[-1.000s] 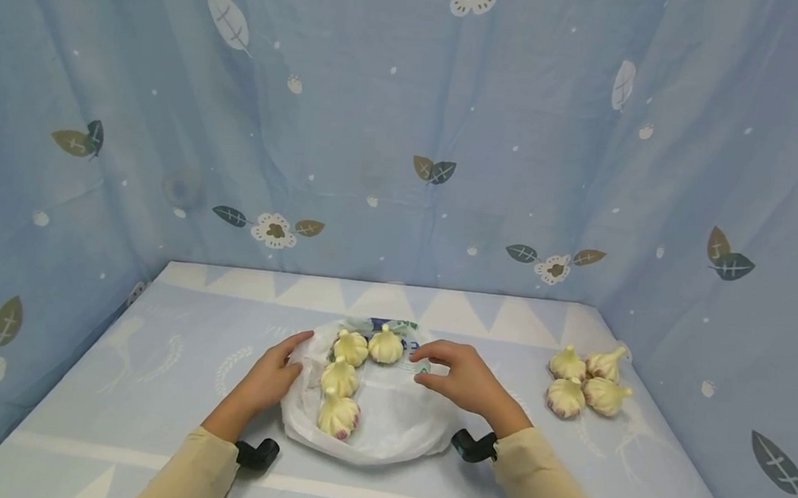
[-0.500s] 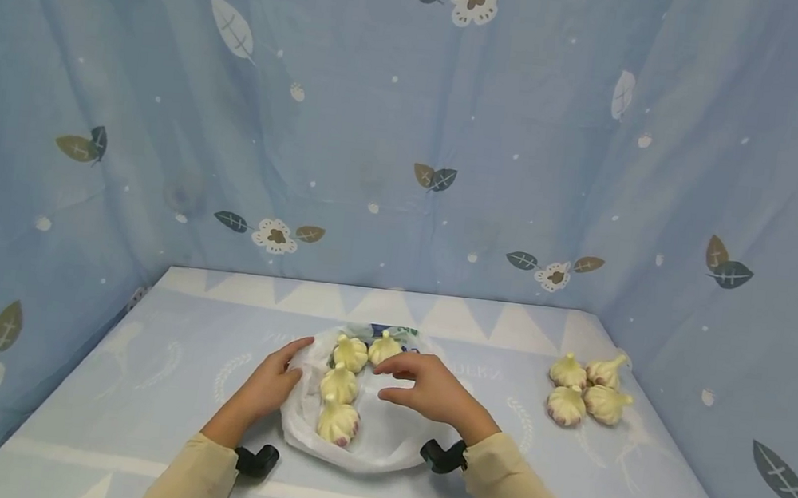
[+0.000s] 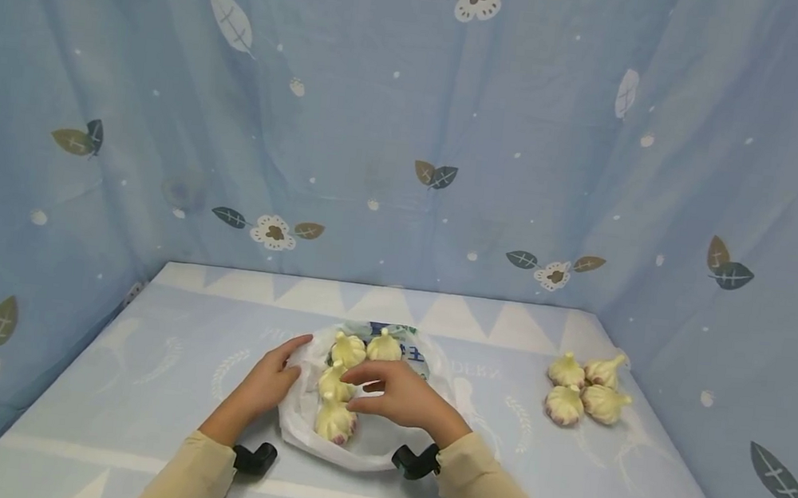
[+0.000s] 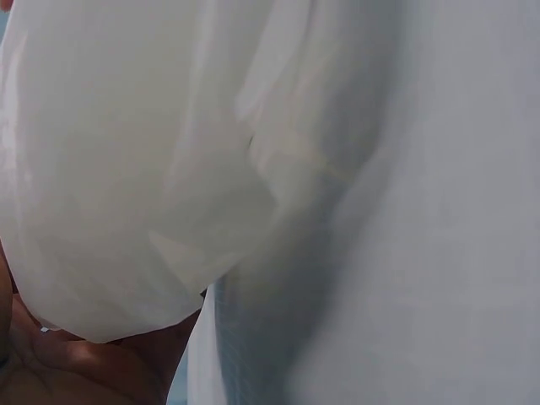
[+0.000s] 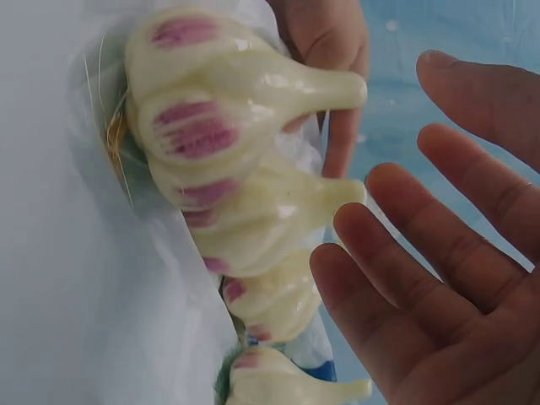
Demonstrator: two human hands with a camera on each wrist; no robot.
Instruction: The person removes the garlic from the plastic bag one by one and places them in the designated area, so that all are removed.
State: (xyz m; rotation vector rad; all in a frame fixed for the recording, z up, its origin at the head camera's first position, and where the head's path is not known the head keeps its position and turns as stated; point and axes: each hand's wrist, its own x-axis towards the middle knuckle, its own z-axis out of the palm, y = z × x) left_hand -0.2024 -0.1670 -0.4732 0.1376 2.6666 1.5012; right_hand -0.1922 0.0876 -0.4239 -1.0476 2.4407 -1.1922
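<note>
Four light-looking garlic bulbs, best neck-pinched, are lying toward the plastic bag's left edge; my loose, empty right hand is hovering, unclenched left hand touching it.

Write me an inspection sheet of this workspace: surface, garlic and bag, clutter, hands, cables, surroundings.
Surface: table, pale blue and white, patterned.
Garlic: four bulbs in the bag; four more bulbs grouped on the table's right side.
Bag: white, open, printed at the far side.
Clutter: nothing seen.
Left hand: touching the bag's left side.
Right hand: over the bag, holding nothing.
Wrists: a black piece at each.
Cables: nothing seen.
Surroundings: blue fabric with leaves and flowers, back and both sides.
</note>
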